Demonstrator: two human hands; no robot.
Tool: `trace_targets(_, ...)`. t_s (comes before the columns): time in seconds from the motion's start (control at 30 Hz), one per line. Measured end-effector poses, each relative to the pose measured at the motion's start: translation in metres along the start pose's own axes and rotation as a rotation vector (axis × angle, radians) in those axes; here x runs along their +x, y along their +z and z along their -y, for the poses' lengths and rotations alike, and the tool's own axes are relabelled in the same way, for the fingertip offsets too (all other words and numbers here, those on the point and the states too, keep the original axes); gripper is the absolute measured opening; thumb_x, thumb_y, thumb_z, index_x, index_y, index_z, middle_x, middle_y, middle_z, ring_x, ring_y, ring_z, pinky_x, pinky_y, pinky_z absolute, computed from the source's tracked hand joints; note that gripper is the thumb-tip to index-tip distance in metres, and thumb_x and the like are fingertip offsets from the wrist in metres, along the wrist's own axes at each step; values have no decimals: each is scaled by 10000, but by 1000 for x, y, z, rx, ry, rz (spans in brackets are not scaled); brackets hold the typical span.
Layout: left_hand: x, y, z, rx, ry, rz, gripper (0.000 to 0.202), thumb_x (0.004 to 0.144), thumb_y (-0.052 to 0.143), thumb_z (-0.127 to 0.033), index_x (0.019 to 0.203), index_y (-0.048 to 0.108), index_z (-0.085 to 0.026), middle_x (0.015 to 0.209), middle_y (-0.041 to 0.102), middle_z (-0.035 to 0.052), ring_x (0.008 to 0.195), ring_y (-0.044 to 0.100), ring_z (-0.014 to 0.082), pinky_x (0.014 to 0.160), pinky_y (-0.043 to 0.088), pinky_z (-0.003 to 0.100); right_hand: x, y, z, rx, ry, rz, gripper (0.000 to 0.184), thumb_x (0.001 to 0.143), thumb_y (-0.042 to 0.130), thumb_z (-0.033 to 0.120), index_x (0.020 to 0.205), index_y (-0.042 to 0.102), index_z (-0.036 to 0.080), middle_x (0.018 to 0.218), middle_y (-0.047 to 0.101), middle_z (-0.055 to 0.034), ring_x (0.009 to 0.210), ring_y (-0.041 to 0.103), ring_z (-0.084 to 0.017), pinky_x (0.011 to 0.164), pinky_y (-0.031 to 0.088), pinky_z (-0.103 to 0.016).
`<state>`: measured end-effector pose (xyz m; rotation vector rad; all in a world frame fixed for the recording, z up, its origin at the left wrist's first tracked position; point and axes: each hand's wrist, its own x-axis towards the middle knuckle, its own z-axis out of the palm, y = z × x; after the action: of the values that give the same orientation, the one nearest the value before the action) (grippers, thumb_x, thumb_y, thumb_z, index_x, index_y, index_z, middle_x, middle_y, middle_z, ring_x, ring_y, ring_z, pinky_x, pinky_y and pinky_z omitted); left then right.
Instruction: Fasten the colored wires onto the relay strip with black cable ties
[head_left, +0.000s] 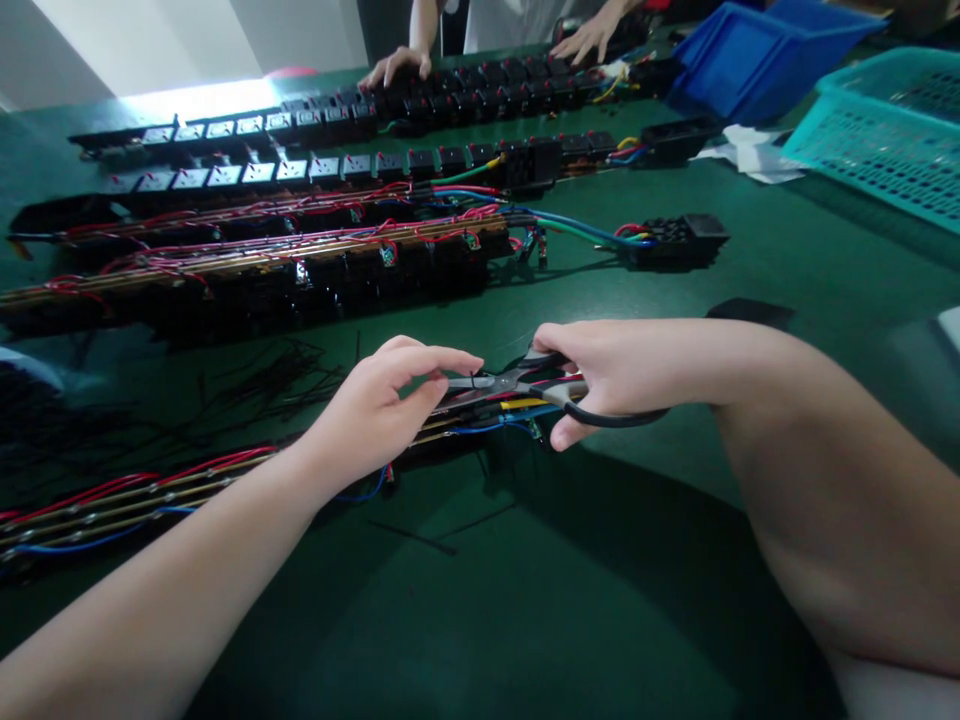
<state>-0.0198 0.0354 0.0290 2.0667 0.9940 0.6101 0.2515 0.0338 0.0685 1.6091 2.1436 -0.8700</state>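
My right hand (619, 362) grips a pair of scissors (510, 382) with grey and black handles, spread apart. The blades point left, over a wired strip (217, 478) with red and blue wires along metal bars. My left hand (386, 395) is at the blade end, its index finger and thumb curled close together. A small dark bit shows by the index fingertip; what the fingers pinch is hidden. Yellow and blue wires (517, 405) run just under the scissors. Thin black strands (442, 545), like cable ties, lie in front of the strip.
Beyond my hands lie more wired strips (337, 250) and strips of black sockets (292, 170). A blue bin (739, 65) and a teal basket (877, 130) stand back right. Another person's hands (397, 68) rest on the far strip. Loose black strands (277, 375) lie at left.
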Motion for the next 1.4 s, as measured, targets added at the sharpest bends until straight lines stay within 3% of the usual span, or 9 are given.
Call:
trace_targets(0.37, 0, 0, 0, 8, -2, -6, 366, 936, 516, -178, 1169, 782, -271, 1069, 741, 35, 969, 601, 195, 866, 519, 313, -1, -1, 5, -1, -43, -4, 769, 609, 764, 783, 1091, 526, 234, 1000, 661, -77, 815, 605, -263, 627, 395, -337)
trace_targets(0.9, -1, 1, -2, 22, -26, -17, 368, 927, 539, -212, 1195, 782, -276, 1039, 726, 48, 917, 592, 192, 833, 528, 313, 3, 0, 8, -45, -20, -8, 791, 621, 699, 851, 1092, 521, 241, 893, 680, -72, 721, 595, -252, 594, 329, -325)
trace_targets(1.1, 0, 2, -2, 76, -97, -28, 363, 943, 546, -276, 1225, 773, -310, 1002, 705, 42, 871, 588, 183, 791, 524, 310, 2, 1, 8, -55, -10, -26, 816, 597, 703, 863, 1102, 541, 242, 888, 682, -71, 710, 596, -253, 599, 329, -328)
trace_targets(1.4, 1, 2, -3, 105, -139, -18, 366, 951, 540, -313, 1242, 761, -290, 1123, 750, 53, 994, 652, 221, 816, 547, 338, 3, -1, 1, -70, -26, -49, 774, 639, 725, 815, 1111, 550, 227, 922, 687, -92, 741, 606, -263, 603, 347, -337)
